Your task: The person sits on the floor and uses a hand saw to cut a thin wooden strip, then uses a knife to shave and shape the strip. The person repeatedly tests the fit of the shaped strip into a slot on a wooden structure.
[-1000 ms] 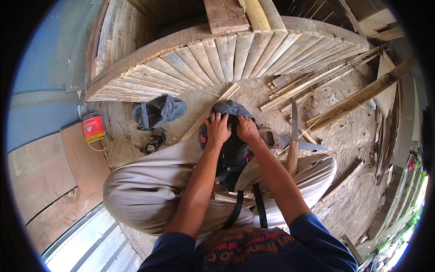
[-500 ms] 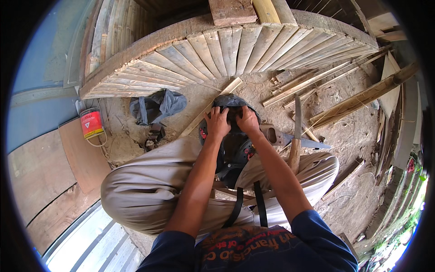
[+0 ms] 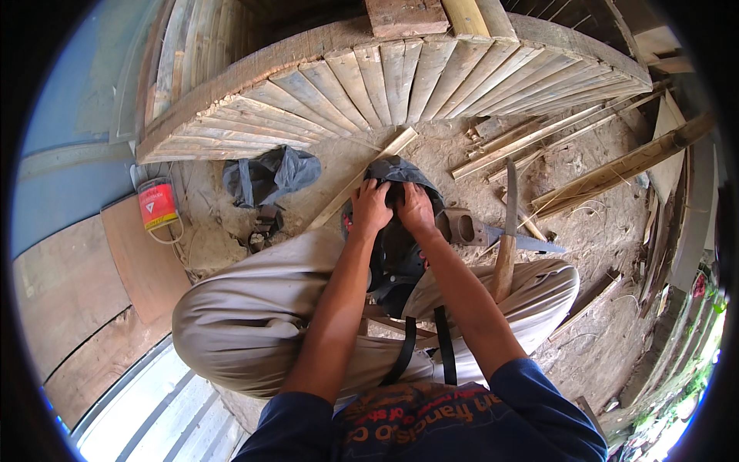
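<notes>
A black bag-like item with small red details (image 3: 403, 167) lies on the ground between my bent legs. My left hand (image 3: 372, 206) grips its far left part, fingers curled over into it. Close beside it, my right hand (image 3: 416, 208) grips the same item with bent fingers. The fingertips are partly hidden in the dark folds. Just right of the item lies a handsaw (image 3: 531, 242). A long knife with a wooden handle (image 3: 504, 268) crosses over the saw's blade, its handle against my right leg.
A curved bamboo-slat structure (image 3: 389, 81) stands ahead. A dark plastic bag (image 3: 271, 177) lies on the dirt ground at left, near a red and yellow can (image 3: 158, 206). Bamboo strips (image 3: 608, 173) lie at right. A wood stick (image 3: 362, 181) passes behind the black item.
Both hands have shifted only slightly on the black item, the right one a little nearer the left. The whole view has moved a few pixels; the tools lie as before.
</notes>
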`<act>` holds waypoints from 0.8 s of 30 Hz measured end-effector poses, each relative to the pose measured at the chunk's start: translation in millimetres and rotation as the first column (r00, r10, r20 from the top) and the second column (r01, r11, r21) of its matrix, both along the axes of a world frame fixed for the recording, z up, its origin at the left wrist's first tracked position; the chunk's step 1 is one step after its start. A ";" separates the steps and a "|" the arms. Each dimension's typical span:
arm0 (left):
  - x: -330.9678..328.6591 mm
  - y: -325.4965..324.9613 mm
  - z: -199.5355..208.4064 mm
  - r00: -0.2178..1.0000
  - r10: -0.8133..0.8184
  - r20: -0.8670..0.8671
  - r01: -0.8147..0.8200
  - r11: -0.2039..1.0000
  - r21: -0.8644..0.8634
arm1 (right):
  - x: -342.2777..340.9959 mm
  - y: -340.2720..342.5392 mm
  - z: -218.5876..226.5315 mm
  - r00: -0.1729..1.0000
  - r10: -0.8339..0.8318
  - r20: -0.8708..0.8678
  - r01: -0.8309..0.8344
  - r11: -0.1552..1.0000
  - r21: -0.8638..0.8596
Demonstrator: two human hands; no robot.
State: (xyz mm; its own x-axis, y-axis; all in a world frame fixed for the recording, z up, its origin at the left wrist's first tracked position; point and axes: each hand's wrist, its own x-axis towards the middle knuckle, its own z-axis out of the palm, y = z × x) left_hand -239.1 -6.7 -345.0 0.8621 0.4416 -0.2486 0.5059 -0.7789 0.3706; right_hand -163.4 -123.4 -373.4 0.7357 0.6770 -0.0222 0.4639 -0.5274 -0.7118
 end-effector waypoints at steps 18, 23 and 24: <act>0.8 0.0 2.3 1.000 0.010 0.022 -0.009 1.000 -0.023 | 7.5 -16.3 -18.8 0.999 -0.017 0.047 0.021 0.996 -0.092; 0.1 0.6 2.1 1.000 0.000 -0.004 0.000 0.999 -0.033 | 13.0 -11.7 -17.2 0.998 -0.019 0.061 0.026 0.994 -0.106; 0.9 0.0 2.2 1.000 0.022 0.003 -0.022 1.000 -0.011 | 13.0 -9.7 -15.2 0.999 -0.039 0.030 0.042 0.992 -0.119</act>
State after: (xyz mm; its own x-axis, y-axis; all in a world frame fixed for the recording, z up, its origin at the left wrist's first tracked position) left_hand -238.2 -6.6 -342.8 0.8531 0.4576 -0.2506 0.5214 -0.7638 0.3804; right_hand -150.3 -133.1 -388.7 0.7637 0.6405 -0.0807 0.4593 -0.6269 -0.6293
